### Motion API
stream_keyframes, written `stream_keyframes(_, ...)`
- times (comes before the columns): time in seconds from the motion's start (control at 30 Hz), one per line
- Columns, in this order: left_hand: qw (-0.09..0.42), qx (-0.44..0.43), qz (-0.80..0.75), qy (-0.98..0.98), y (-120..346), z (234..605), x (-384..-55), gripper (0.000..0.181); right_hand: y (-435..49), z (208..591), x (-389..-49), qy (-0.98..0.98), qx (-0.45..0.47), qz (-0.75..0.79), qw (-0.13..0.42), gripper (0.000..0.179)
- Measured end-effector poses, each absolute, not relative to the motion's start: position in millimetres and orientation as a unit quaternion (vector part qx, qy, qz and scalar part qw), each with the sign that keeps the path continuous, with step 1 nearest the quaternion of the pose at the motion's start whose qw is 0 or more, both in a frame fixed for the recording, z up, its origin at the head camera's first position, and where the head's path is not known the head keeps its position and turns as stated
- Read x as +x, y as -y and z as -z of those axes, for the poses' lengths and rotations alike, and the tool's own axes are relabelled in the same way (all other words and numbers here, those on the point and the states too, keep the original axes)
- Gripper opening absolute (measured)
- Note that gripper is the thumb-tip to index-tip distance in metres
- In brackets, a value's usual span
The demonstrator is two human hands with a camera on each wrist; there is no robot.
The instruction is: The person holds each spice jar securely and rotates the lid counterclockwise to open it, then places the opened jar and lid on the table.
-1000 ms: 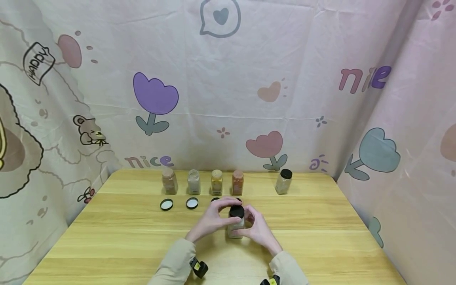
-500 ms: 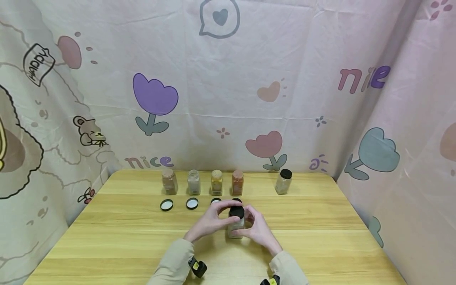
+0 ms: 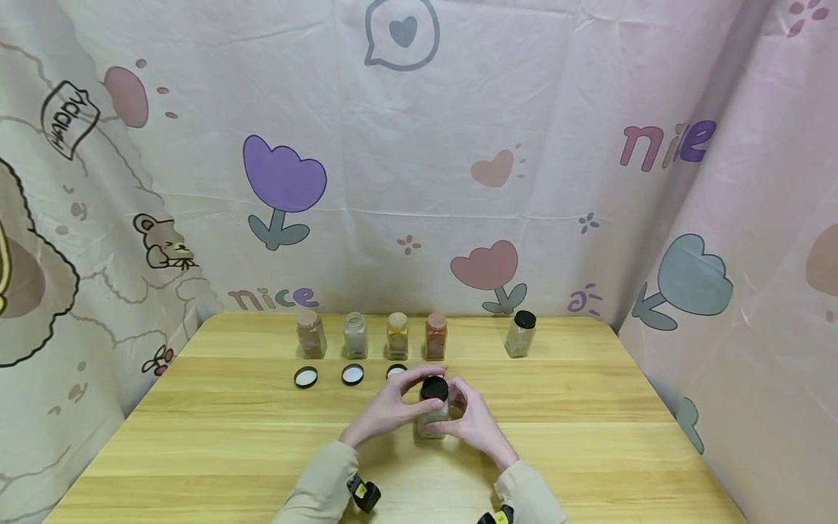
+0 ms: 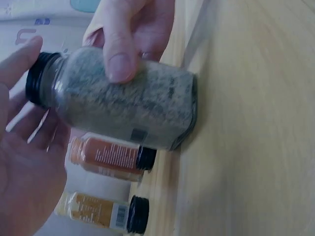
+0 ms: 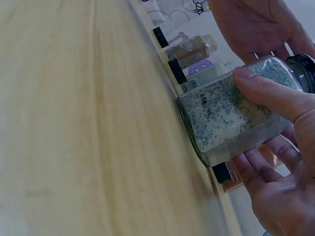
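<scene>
A square spice jar [image 3: 432, 422] with pale, green-flecked contents stands upright on the table in front of the person. The left hand [image 3: 391, 402] holds its black lid [image 3: 435, 388], thumb on the near side and fingers reaching round the far side. Around the jar's body the right hand [image 3: 476, 422] keeps a grip, with its thumb [image 5: 266, 91] across one face. In the left wrist view the jar [image 4: 128, 101] appears sideways, the lid [image 4: 40, 78] on its neck. Whether the lid is loose cannot be seen.
Along the back stand lidless jars: brownish [image 3: 311, 336], whitish [image 3: 356, 338], yellow [image 3: 397, 338] and orange-red [image 3: 436, 338]. Black lids [image 3: 305, 377] lie before them, one hidden behind the left hand in the head view. A capped jar [image 3: 521, 335] stands farther right. Printed cloth [image 3: 393, 145] hangs behind.
</scene>
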State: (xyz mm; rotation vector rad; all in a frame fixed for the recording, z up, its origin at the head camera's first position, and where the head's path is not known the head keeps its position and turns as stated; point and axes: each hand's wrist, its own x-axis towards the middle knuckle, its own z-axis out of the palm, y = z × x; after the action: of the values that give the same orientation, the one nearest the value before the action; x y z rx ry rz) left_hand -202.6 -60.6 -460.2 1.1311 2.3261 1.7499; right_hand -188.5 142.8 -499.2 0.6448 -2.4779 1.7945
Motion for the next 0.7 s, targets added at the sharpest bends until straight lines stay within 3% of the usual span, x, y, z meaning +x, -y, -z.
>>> stream_keyframes(0.1, 0.044, 0.375, -0.569, -0.731, 63.8, 458.7, -204.0, 0.049, -143.2, 500.3, -188.6, 0.792, 0.206, -0.574, 0.009, 0.056)
stream_keyframes(0.2, 0.048, 0.385, -0.567, -0.727, 64.4, 458.6, -205.5, 0.046, -143.4, 500.8, -188.5, 0.794, 0.205, -0.573, 0.01, 0.057)
stream_keyframes(0.5, -0.013, 0.349, -0.564, -0.749, 57.7, 462.9, -203.3, 0.047, -143.1, 500.6, -188.2, 0.79, 0.207, -0.577, 0.009, 0.056)
stream_keyframes(0.7, 0.029, 0.378, -0.563, -0.734, 62.8, 462.0, -205.9, 0.048, -142.4, 498.6, -187.6, 0.794, 0.201, -0.574, 0.009, 0.056)
